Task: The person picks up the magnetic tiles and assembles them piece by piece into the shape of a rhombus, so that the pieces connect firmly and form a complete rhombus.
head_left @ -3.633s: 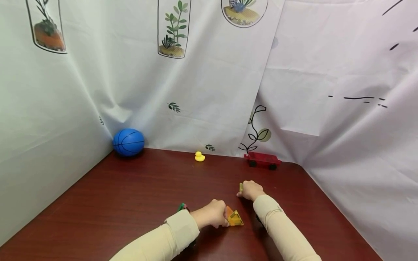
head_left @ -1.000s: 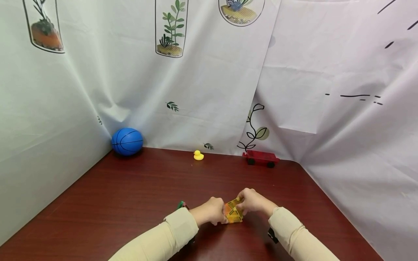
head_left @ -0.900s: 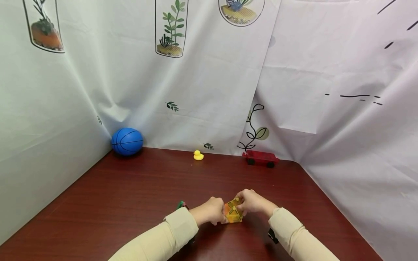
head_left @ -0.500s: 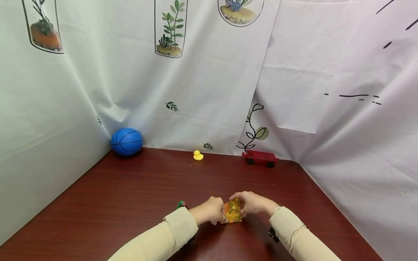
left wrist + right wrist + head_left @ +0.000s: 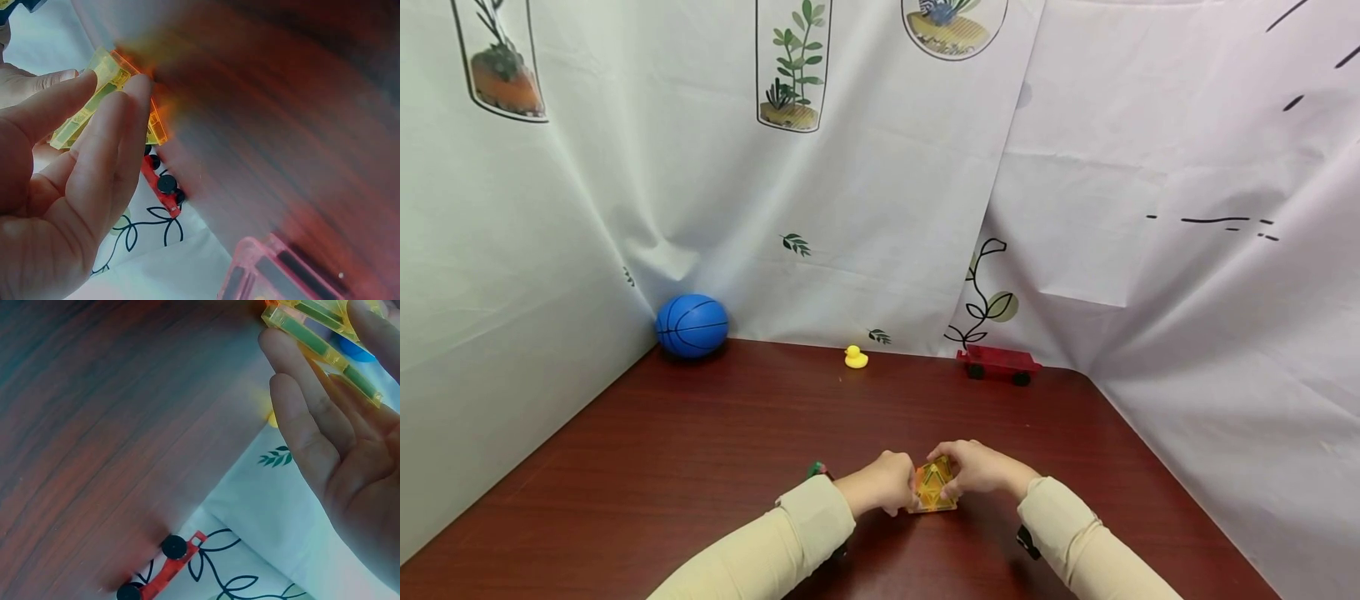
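Note:
My left hand (image 5: 889,483) pinches the left side of a small cluster of translucent magnetic tiles (image 5: 933,490) low on the dark table. In the left wrist view an orange tile (image 5: 157,123) lies against the table, and a yellow tile (image 5: 100,100) slants up from it behind my fingers. From the right, my right hand (image 5: 979,468) holds the yellow tiles between thumb and fingers. A yellow tile edge (image 5: 306,334) crosses its fingers in the right wrist view. The yellow faces lean together to a point in the head view; my fingers hide part of them.
A blue basketball (image 5: 692,326) sits in the far left corner. Along the back edge stand a yellow duck (image 5: 855,357) and a red wheeled wagon (image 5: 998,360). A pink piece (image 5: 265,275) shows near the left wrist, and a green one (image 5: 816,470) peeks out behind the left sleeve.
My right hand has come left from farther off, bringing a yellow tile to the cluster. Over the last second its fingers shifted and the yellow tiles tilted together; my left hand has barely moved.

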Available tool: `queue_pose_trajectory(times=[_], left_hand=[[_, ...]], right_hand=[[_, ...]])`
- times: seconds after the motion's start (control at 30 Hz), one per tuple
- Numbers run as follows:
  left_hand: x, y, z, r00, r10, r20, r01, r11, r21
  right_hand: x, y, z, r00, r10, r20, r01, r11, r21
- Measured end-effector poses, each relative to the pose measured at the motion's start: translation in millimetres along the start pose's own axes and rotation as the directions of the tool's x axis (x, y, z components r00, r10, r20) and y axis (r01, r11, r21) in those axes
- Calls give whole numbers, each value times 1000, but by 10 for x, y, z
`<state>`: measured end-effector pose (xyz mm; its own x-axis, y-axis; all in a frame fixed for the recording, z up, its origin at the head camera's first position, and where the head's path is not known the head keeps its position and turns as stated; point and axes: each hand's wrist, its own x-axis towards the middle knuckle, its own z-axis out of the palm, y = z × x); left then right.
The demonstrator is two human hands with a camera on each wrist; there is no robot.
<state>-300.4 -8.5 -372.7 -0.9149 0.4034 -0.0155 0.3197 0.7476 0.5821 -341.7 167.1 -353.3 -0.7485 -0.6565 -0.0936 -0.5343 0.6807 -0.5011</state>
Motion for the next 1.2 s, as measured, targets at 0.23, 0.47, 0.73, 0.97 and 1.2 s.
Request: queue_pose_trajectory(times=[0.23, 0.47, 0.73, 0.97, 1.2], left_hand=[[14, -13, 3, 1000, 1, -3, -1, 1000, -12], [17, -7, 3, 1000, 4, -11, -5, 1000, -16], [1, -22, -1, 1000, 0, -10, 0, 1000, -5], [-8, -44, -69, 1000, -2, -22, 2, 1000, 10], [-33, -100, -185, 1000, -18, -14, 18, 1000, -21]], right_hand=[[9, -21, 10, 1000, -3, 10, 3, 1000, 25], [1, -20, 9, 1000, -4, 10, 4, 1000, 27], [-8, -12, 19, 1000, -9, 7, 9, 999, 36], [-13, -18, 19, 1000, 25, 6, -25, 999, 34], [-26, -16, 25, 998, 57, -13, -56, 998, 30]])
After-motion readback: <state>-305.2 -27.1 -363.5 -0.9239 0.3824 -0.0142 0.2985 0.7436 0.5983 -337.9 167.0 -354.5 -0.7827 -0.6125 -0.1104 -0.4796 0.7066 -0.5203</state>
